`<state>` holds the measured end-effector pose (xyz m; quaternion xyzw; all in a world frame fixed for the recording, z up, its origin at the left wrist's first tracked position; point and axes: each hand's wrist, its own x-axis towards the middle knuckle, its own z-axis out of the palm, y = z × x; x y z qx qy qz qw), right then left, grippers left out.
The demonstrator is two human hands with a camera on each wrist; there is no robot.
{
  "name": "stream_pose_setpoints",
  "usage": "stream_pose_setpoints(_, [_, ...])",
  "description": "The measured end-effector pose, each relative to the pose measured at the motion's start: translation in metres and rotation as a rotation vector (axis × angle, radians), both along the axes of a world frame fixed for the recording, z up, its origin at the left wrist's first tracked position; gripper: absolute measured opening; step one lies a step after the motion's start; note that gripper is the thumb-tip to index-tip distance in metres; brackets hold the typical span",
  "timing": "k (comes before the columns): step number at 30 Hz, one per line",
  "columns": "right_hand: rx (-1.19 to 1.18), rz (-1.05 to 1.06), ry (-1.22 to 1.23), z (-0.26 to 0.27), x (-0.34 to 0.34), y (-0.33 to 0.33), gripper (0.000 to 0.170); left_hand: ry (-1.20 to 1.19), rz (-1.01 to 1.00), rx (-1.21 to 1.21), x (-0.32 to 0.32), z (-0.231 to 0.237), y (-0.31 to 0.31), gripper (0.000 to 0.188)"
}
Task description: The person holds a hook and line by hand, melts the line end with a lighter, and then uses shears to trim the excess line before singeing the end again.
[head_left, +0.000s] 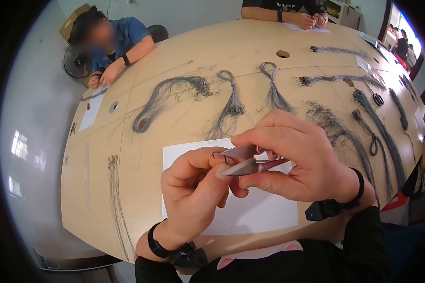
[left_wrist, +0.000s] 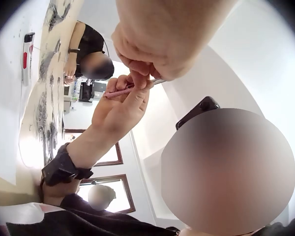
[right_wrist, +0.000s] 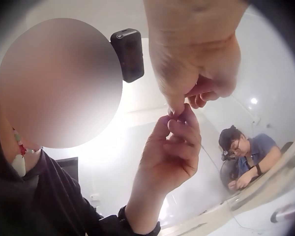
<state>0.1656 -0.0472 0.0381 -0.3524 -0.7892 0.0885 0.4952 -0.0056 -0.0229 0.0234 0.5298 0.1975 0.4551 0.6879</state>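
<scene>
My right hand (head_left: 302, 160) holds a pair of snips (head_left: 241, 168) with grey blades and a reddish handle, thumb on the lower side and fingers on the upper. The blades point left and stand slightly apart, their tips at the left fingertips. My left hand (head_left: 191, 184) pinches a small, dark, hook-like wire piece (head_left: 225, 159) between thumb and fingers, right by the blades. Both hands are over a white sheet of paper (head_left: 264, 217). In the left wrist view the pinkish handle (left_wrist: 119, 92) shows in the right hand; the right wrist view mostly hides the snips.
Bundles of grey line with dark hooked ends (head_left: 151, 101) lie around the table (head_left: 174, 56), some tied in loops (head_left: 272, 85). A thin bundle (head_left: 114, 188) is at left, scissors (head_left: 378, 99) at right. Two people (head_left: 127, 37) work across the table.
</scene>
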Motion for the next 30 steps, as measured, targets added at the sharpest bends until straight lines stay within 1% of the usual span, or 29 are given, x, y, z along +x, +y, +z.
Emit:
stream_pose_setpoints(3, [-0.030,-0.010,-0.027,0.0006,-0.0008,-0.0008,0.037,-0.017,-0.017,0.001,0.0002,-0.0002,-0.0009,0.010])
stream_pose_setpoints(9, [-0.009,-0.016,-0.036,-0.0007,-0.0012,-0.0013,0.038,0.003,-0.016,-0.030,0.0003,0.0001,-0.0025,0.012])
stream_pose_setpoints(17, [-0.021,-0.006,-0.023,-0.0007,-0.0010,-0.0026,0.036,0.011,-0.078,-0.008,-0.0010,0.0008,-0.0012,0.017])
stream_pose_setpoints(19, [-0.048,0.000,-0.004,0.0001,-0.0025,-0.0043,0.036,0.007,-0.083,-0.006,-0.0012,0.0010,-0.0013,0.017])
stream_pose_setpoints(27, [-0.009,-0.004,-0.035,-0.0013,-0.0010,-0.0041,0.035,0.023,-0.082,0.001,-0.0008,0.0001,-0.0007,0.016])
stream_pose_setpoints(30, [-0.031,-0.005,-0.037,0.0005,-0.0012,-0.0055,0.035,0.005,-0.100,0.041,-0.0025,-0.0019,0.0001,0.016])
